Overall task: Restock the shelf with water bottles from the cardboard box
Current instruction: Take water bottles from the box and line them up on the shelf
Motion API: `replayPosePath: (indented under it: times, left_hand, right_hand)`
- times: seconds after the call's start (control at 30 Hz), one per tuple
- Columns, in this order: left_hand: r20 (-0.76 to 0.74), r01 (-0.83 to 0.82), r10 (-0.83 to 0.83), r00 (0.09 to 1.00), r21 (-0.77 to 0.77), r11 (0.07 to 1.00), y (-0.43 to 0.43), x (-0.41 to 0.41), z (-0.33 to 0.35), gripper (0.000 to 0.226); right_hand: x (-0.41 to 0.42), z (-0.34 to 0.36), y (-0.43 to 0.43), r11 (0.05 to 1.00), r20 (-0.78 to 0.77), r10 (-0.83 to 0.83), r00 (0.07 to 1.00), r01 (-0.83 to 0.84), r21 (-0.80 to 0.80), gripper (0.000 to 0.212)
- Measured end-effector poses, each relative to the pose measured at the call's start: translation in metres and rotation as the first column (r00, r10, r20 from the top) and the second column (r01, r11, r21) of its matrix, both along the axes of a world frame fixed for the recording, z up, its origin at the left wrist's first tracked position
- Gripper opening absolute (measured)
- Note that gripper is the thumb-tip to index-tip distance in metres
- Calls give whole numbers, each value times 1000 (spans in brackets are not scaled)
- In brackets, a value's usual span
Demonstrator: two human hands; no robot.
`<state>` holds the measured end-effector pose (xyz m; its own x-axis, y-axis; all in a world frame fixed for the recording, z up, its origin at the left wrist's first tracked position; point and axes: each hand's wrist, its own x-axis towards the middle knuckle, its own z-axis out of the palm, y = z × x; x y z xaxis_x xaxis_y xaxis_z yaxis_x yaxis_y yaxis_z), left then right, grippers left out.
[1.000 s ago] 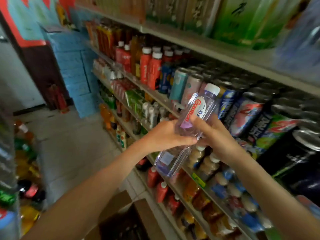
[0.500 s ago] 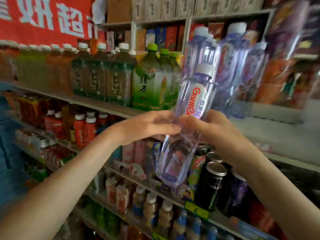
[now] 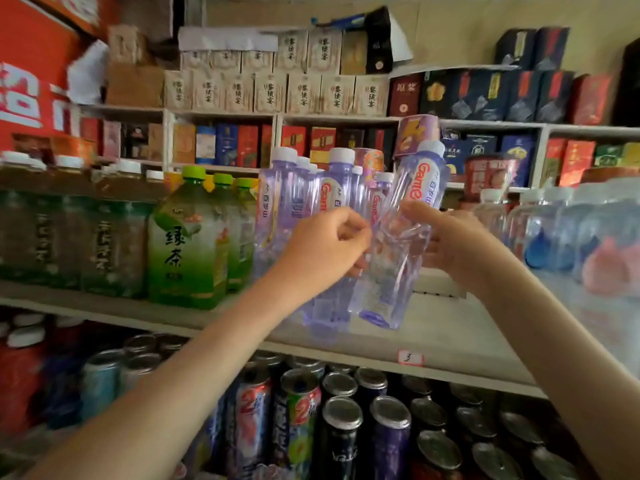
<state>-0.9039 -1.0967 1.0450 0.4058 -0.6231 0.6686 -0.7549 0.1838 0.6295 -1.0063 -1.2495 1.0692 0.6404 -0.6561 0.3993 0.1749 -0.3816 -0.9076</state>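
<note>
A clear, purple-tinted water bottle with a white cap and a red-lettered label hangs tilted just above the shelf board, cap leaning right. My right hand grips its middle from the right. My left hand has curled fingers against the bottle's left side. Several matching water bottles stand on the shelf directly behind and left of my hands. One of them is partly hidden by my left hand. The cardboard box is out of view.
Large green tea bottles stand left of the water row. Wrapped packs of water sit at the right. A price tag marked 3 is on the shelf edge. Drink cans fill the shelf below, and boxed goods are stacked above.
My view swung up from the lower shelves to the water shelf. Both hands carried the bottle up and forward, and its base now hangs just over the shelf board beside the standing bottles.
</note>
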Motion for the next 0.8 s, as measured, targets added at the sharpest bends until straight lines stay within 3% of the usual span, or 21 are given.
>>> replayPosePath:
  times: [0.17, 0.33, 0.47, 0.5, 0.7, 0.8]
  left_hand:
    - [155, -140, 135, 979, 19, 990, -47, -8, -3, 13]
    - [226, -224, 200, 953, 86, 971, -68, -14, -10, 25]
    - [114, -170, 165, 980, 40, 985, -79, -19, -11, 27]
    - [94, -168, 164, 982, 36, 985, -81, -18, -12, 27]
    - [105, -184, 178, 978, 47, 982, -86, -17, -16, 29]
    - [131, -156, 154, 979, 4, 988, -77, -23, -20, 27]
  right_hand:
    - [25, -4, -28, 979, -61, -149, 987, 139, -147, 29]
    - [52, -15, -57, 972, -134, -196, 971, 174, -159, 54]
    - [62, -17, -55, 974, -121, -154, 981, 130, -187, 11]
    - [63, -17, -53, 971, -131, -152, 980, 123, -204, 10]
    - [55, -15, -45, 946, -281, -207, 937, 119, -300, 39]
    - [42, -19, -32, 909, -228, -291, 929, 194, -369, 40]
